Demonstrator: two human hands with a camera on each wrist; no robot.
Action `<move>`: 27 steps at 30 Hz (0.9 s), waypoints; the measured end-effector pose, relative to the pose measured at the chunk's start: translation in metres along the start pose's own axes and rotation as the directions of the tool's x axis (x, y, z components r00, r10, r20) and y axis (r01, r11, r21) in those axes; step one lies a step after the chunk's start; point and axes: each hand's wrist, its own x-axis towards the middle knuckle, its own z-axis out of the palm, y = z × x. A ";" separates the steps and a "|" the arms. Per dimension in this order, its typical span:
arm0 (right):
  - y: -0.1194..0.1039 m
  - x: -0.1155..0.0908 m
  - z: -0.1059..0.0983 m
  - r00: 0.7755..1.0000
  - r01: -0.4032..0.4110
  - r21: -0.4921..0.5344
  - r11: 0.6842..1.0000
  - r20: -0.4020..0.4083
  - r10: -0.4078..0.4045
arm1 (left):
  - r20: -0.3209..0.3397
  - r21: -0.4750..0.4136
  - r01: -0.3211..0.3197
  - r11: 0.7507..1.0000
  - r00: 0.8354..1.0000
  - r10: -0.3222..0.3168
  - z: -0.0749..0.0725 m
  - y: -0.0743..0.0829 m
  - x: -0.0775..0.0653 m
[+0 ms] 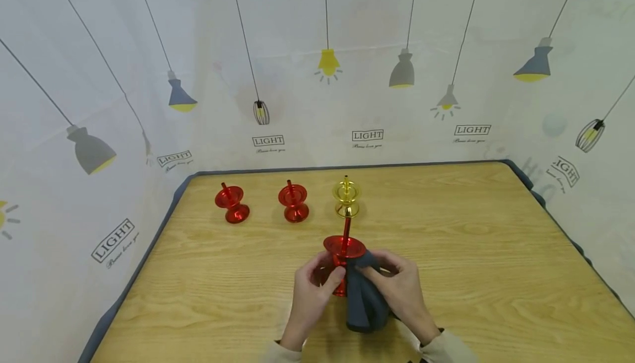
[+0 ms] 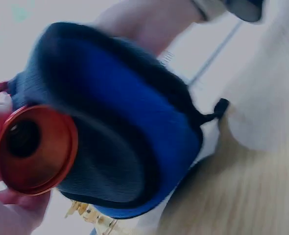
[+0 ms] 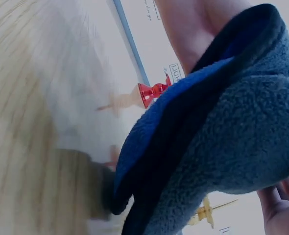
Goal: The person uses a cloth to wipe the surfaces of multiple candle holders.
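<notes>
In the head view, a shiny red candle holder (image 1: 342,246) with a wide dish and an upright spike is held above the near part of the table. My left hand (image 1: 308,292) grips its stem from the left, thumb in front. With my right hand (image 1: 405,286) I pinch a folded dark grey-blue cloth (image 1: 366,305) against the holder's right side. The holder's hollow round base (image 2: 56,152) faces the camera in the left wrist view, beside the cloth's bright blue inner side (image 2: 130,98). In the right wrist view the fuzzy cloth (image 3: 237,132) covers most of the holder.
Farther back on the wooden table (image 1: 471,242) stand two red candle holders (image 1: 237,213) (image 1: 296,212) and a gold one (image 1: 346,209), in a row. A pale curtain (image 1: 297,16) printed with lamps surrounds the table's back and sides.
</notes>
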 end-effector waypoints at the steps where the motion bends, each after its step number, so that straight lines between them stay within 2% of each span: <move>1: 0.000 0.000 0.001 1.000 0.012 -0.003 1.000 -0.012 -0.012 | -0.031 0.023 -0.023 0.999 0.999 0.024 0.003 0.000 -0.001; 4: -0.002 -0.001 0.003 0.998 0.046 -0.015 0.999 -0.035 -0.047 | -0.109 0.033 -0.040 0.999 0.993 0.044 0.007 0.001 -0.002; 7: -0.004 -0.002 0.004 0.997 0.067 -0.024 0.997 -0.047 -0.068 | -0.136 0.016 -0.006 1.000 0.991 0.008 0.006 0.002 0.000; 16: -0.005 -0.005 0.000 0.998 0.064 -0.020 0.998 -0.004 -0.064 | 0.009 -0.033 0.071 0.997 0.997 -0.070 -0.009 0.001 0.005; 19: -0.003 -0.004 -0.001 0.998 0.058 -0.017 0.998 0.005 -0.058 | 0.064 -0.038 0.070 0.997 0.996 -0.067 -0.012 0.000 0.006; 22: -0.001 -0.004 -0.002 0.999 0.048 -0.022 0.999 0.018 -0.048 | 0.106 -0.028 0.043 0.999 0.994 -0.039 -0.014 -0.001 0.007; 24: 0.000 -0.004 -0.003 0.999 0.031 -0.019 0.999 0.022 -0.031 | 0.111 -0.014 0.025 1.000 0.993 -0.023 -0.014 -0.002 0.006; 27: 0.001 -0.003 -0.003 1.000 0.004 -0.006 1.000 0.019 -0.004 | 0.074 -0.006 0.008 1.000 0.997 -0.008 -0.013 -0.003 0.005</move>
